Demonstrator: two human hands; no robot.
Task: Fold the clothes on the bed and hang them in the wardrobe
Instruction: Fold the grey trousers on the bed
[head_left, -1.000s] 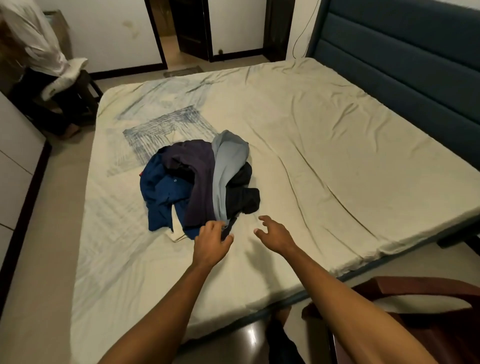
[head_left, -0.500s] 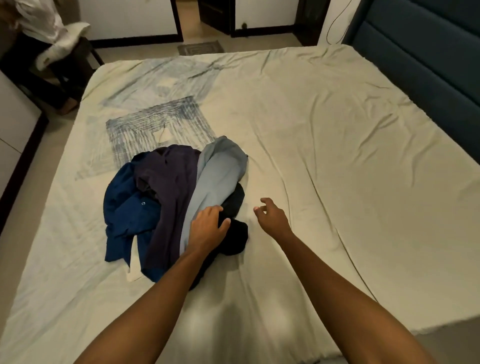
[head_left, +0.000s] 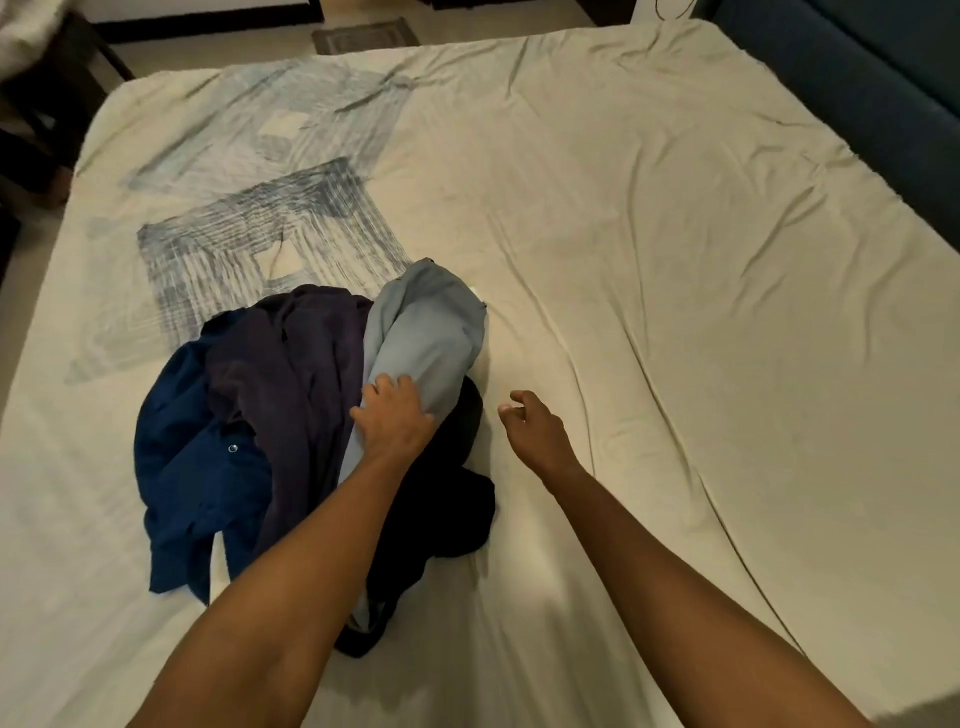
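Observation:
A heap of clothes lies on the cream bed sheet (head_left: 649, 260): a light grey-blue garment (head_left: 426, 332) on top at the right, a dark purple shirt (head_left: 291, 374) in the middle, a blue shirt (head_left: 197, 467) at the left and a black garment (head_left: 441, 499) underneath. My left hand (head_left: 395, 421) rests on the grey-blue garment, fingers curling into its fabric. My right hand (head_left: 535, 426) hovers just right of the heap, fingers loosely curled, holding nothing.
A dark blue padded headboard (head_left: 883, 104) runs along the bed's right side. A small mat (head_left: 363, 34) lies on the floor beyond the bed's far edge. Dark chair legs (head_left: 52, 104) stand at the far left. The sheet carries a blue striped print (head_left: 265, 239).
My view has come closer over the bed. My left hand has moved forward from the heap's near edge onto the grey-blue garment. My right hand has followed alongside the heap.

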